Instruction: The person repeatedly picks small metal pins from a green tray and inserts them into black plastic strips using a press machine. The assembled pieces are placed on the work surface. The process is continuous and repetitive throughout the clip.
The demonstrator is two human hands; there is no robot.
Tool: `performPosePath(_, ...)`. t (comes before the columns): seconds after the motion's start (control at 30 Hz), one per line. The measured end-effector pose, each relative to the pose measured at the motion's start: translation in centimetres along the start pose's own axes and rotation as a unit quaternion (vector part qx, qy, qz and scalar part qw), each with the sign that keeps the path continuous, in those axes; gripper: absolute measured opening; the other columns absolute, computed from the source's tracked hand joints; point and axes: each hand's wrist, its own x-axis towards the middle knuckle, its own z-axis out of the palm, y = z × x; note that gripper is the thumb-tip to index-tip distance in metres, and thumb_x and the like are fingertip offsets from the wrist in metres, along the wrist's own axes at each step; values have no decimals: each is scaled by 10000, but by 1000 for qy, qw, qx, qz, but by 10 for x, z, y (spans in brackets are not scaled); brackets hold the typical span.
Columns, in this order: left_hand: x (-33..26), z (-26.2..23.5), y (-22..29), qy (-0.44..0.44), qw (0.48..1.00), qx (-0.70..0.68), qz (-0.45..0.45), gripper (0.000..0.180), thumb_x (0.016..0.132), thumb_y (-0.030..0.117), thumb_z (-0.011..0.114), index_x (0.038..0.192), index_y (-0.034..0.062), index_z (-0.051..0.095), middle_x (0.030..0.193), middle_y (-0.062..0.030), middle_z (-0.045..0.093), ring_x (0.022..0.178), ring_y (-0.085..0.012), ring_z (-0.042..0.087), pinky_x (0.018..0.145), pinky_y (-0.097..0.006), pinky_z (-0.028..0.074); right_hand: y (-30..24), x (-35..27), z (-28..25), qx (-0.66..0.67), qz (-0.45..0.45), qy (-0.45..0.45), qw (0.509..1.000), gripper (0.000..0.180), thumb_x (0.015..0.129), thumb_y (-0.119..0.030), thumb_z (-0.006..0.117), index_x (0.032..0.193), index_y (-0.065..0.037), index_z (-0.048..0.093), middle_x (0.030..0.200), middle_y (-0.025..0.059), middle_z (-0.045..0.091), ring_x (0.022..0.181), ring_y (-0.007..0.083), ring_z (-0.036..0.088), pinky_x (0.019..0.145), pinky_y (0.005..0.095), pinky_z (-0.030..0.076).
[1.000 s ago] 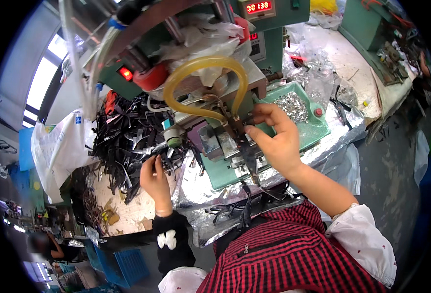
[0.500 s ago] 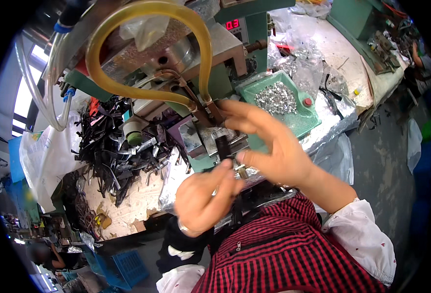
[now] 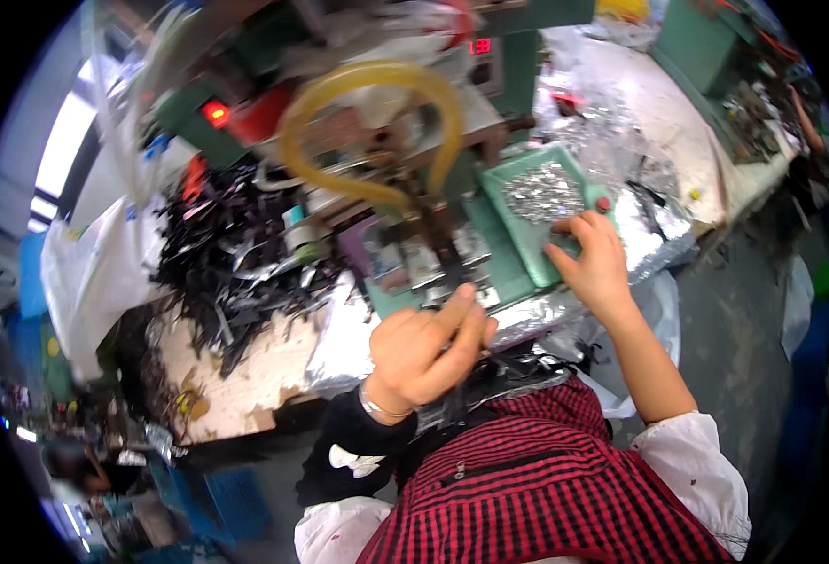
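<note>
My left hand (image 3: pixel 424 352) is closed, thumb and forefinger pressed on a black strap (image 3: pixel 454 273). The strap's upper end lies at the working point of a green press machine (image 3: pixel 398 299), under its metal head (image 3: pixel 424 221). Over the near part of a green tray (image 3: pixel 537 268) hovers my right hand (image 3: pixel 598 263), its thumb and forefinger curved and slightly apart, with nothing visible between them. A pile of small shiny metal pieces (image 3: pixel 541 191) fills the far part of the tray. Motion blurs the machine head.
A yellow hose (image 3: pixel 367 75) loops above the work. Left of the machine lies a heap of black straps (image 3: pixel 226 254) beside a white plastic bag (image 3: pixel 86 291). Foil (image 3: pixel 654 240) covers the table's right edge. More black straps (image 3: pixel 537 362) lie near my lap.
My right hand has left the machine head and moved right to the tray. My left hand has shifted slightly right, still at the strap. The view has tilted a little, and the machine's display differs.
</note>
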Motion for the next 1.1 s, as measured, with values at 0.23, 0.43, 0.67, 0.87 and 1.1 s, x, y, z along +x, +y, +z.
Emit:
performPosePath(0.23,-15,-77,41,-110,991,14,-71,281,765,68,818,1032,30,739,1118,-120,739,713,-170,647,597,-303,473,-1,-12,22,40,39,81,995,112,828,-83,718,919,-41,667,863,110,695,812,287,680,735,389,526)
performPosePath(0.43,-18,-134,-12,19,937,272,-218,346,666,-66,741,985,65,776,1068,-130,732,822,-286,628,810,-372,424,-12,7,7,158,-44,88,983,132,859,-5,706,989,16,696,890,114,706,819,226,673,784,339,524)
performPosePath(0.67,-154,-85,-154,-264,895,293,-210,165,705,95,710,819,161,809,1564,-88,466,1253,-385,534,1153,-483,369,-17,22,36,199,9,63,978,165,855,-10,704,1018,-7,727,953,135,721,882,271,692,819,341,525)
performPosePath(0.87,-123,-118,-123,-81,929,283,-226,168,801,21,729,953,85,759,1077,-64,745,905,-295,653,808,-372,522,40,-38,-13,60,-5,151,987,153,878,15,673,1027,8,708,1015,116,716,964,247,670,888,336,501)
performPosePath(1.1,-186,-108,-130,-45,837,357,-412,72,886,125,711,934,73,723,844,-137,691,757,-353,667,667,-419,519,-30,-18,-33,214,-35,74,973,164,851,43,683,1008,10,715,1025,110,724,954,229,678,878,340,506)
